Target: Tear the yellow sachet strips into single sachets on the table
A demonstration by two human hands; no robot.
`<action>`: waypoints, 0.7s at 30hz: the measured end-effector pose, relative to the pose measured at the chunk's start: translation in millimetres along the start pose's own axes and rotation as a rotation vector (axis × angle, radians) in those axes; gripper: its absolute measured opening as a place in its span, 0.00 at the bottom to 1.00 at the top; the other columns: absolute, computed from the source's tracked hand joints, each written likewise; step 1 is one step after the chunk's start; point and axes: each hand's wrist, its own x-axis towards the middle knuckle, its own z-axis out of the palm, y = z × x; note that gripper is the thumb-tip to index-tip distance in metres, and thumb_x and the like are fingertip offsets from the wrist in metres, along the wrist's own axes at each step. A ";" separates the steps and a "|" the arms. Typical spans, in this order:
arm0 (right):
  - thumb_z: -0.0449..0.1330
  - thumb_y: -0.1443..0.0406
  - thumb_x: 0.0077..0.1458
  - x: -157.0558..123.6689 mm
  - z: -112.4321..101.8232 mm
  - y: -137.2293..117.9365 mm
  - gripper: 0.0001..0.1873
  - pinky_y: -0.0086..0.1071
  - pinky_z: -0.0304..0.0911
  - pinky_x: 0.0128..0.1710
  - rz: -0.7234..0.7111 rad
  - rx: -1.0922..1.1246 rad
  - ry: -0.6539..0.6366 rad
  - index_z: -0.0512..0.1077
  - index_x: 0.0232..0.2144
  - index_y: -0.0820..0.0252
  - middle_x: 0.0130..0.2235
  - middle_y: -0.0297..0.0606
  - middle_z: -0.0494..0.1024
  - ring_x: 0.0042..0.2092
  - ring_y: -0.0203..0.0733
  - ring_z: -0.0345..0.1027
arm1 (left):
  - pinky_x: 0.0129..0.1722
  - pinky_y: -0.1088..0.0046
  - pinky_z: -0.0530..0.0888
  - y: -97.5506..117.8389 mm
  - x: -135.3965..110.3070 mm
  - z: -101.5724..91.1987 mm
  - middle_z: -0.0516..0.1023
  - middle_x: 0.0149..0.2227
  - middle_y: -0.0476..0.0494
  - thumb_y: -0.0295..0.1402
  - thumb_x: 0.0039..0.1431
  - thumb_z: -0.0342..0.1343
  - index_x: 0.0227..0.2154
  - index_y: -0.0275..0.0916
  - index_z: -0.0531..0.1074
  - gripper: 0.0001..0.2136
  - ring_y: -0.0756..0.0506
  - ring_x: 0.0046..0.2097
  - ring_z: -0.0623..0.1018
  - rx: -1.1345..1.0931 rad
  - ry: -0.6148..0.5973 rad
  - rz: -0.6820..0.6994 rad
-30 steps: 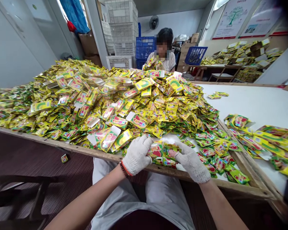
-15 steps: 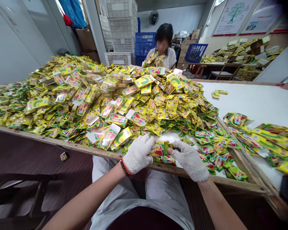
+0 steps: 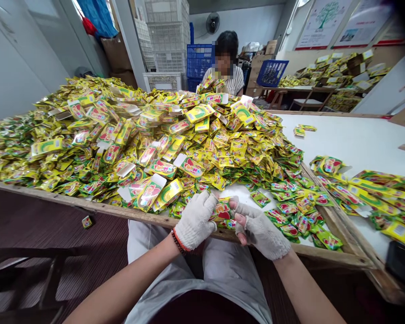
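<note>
My left hand [image 3: 196, 220], in a white knitted glove with bare fingertips, is closed around a small green-and-yellow candy box [image 3: 222, 209] with red lettering, just above the table's front edge. At the box's right end, the fingertips of my right hand [image 3: 261, 229], gloved the same way, are bent against its end and pale flap. Whether anything is inside that box is hidden. Green candy packets [image 3: 260, 198] lie behind and to the right of my hands. Several cartons with raised flaps, such as an open candy box [image 3: 151, 191], rest on the pile to the left.
A big heap of yellow and green packets [image 3: 236, 148] covers the table. A wooden divider [image 3: 337, 220] runs at the right, with more boxes [image 3: 374, 191] beyond it. Across the heap sits a person [image 3: 238, 81] in a striped top. Blue crates [image 3: 199, 63] stand behind.
My right hand has turned and shifted its fingers onto the box's right end, where a packet showed at its fingertips before. My left hand keeps its hold. The view has shifted slightly.
</note>
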 end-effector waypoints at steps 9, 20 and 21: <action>0.60 0.54 0.54 1.7 -0.2 -8.4 0.22 0.27 0.57 0.21 -0.115 -0.128 0.247 0.70 0.47 0.59 0.29 0.36 0.79 0.22 0.33 0.65 | 0.53 0.61 0.67 -2.1 0.8 5.4 0.66 0.50 0.38 0.28 0.45 0.57 0.53 0.39 0.62 0.28 0.38 0.53 0.66 -0.112 0.053 -0.029; 0.59 0.52 0.54 9.7 3.6 3.6 0.16 0.23 0.48 0.16 -0.055 -0.062 0.195 0.68 0.30 0.60 0.16 0.31 0.71 0.17 0.30 0.56 | 0.50 0.64 0.69 -3.9 0.2 -2.4 0.70 0.49 0.39 0.42 0.50 0.62 0.53 0.37 0.62 0.29 0.41 0.50 0.71 -0.747 0.042 -0.194; 0.59 0.52 0.54 10.0 3.7 3.5 0.16 0.23 0.50 0.17 -0.065 -0.042 0.199 0.69 0.31 0.60 0.17 0.31 0.72 0.18 0.30 0.57 | 0.46 0.67 0.70 -4.1 2.5 -4.2 0.72 0.46 0.40 0.44 0.51 0.61 0.50 0.36 0.65 0.26 0.43 0.46 0.73 -0.863 -0.013 -0.254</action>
